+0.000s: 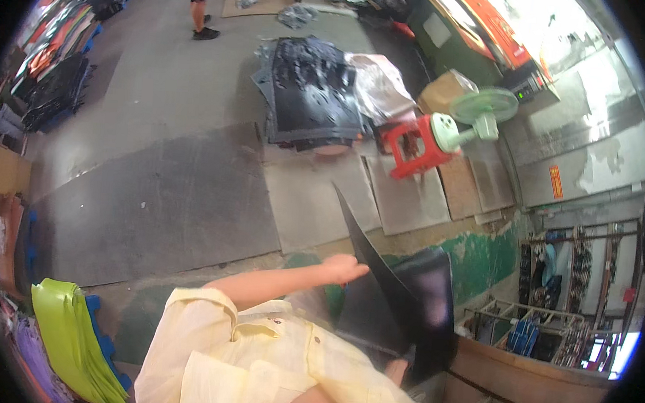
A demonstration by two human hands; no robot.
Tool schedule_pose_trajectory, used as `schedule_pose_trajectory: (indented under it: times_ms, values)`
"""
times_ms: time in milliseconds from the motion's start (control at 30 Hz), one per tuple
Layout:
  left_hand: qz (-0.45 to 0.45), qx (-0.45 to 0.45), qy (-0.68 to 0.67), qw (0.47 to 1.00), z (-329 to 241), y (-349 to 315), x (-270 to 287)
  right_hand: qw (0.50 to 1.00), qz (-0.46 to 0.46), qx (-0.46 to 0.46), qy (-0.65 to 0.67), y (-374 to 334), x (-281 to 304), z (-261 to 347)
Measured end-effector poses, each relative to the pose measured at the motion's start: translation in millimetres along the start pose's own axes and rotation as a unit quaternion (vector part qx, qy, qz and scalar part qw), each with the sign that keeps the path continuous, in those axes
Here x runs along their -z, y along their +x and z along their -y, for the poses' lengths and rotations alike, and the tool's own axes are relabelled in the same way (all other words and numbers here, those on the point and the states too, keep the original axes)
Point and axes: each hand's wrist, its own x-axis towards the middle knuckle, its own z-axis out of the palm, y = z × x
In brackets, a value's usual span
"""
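A thin black sheet point(379, 269) stands on edge in front of me, its pointed upper corner reaching away from my body. My left hand point(344, 270) is closed on its near edge, about halfway along. Low down, my right hand point(395, 369) meets the lower part of the dark sheeting; only a small part of it shows, and its fingers are hidden. Right behind the sheet is more glossy black sheeting point(435, 280). I cannot tell whether the two are one bent piece or separate pieces.
A stack of black sheets point(314, 91) lies ahead, beside a red stool point(416, 148) and a green fan point(482, 111). Lime-green sheets point(74, 342) hang over a pile at the left. A brown-edged bench point(533, 366) and a metal rack point(528, 318) are at the right. Another person point(199, 9) stands far off.
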Motion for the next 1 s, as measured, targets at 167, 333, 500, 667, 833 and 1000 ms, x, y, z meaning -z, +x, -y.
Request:
schedule_pose_trajectory:
  times_ms: [167, 333, 500, 667, 833, 1000]
  values:
    - [-0.182, 0.056, -0.028, 0.981, 100.9, -23.7, 167.5, 0.986, 0.107, 0.105, -0.073, 32.3, -208.6, 7.3]
    - [-0.195, 0.067, 0.031, 0.978, 183.2, -31.9, 349.5, 0.968, 0.008, 0.216, -0.128, 64.0, -449.8, -11.8]
    - [-0.065, 0.186, 0.125, 0.972, 267.4, -55.4, 534.0, 0.865, -0.003, 0.376, -0.332, 62.1, -713.6, -28.9]
    - [-0.147, 0.184, 0.076, 0.969, 346.9, -81.2, 687.7, 0.815, 0.164, 0.462, -0.310, 13.1, -932.4, -24.9]
    - [-0.155, 0.185, -0.007, 0.970, 428.9, -32.9, 858.0, 0.778, 0.111, 0.528, -0.322, 21.8, -1055.9, -4.5]
    - [-0.199, 0.154, -0.098, 0.963, 446.5, 90.3, 1053.9, 0.825, 0.094, 0.530, -0.172, -2.8, -1123.7, -15.1]
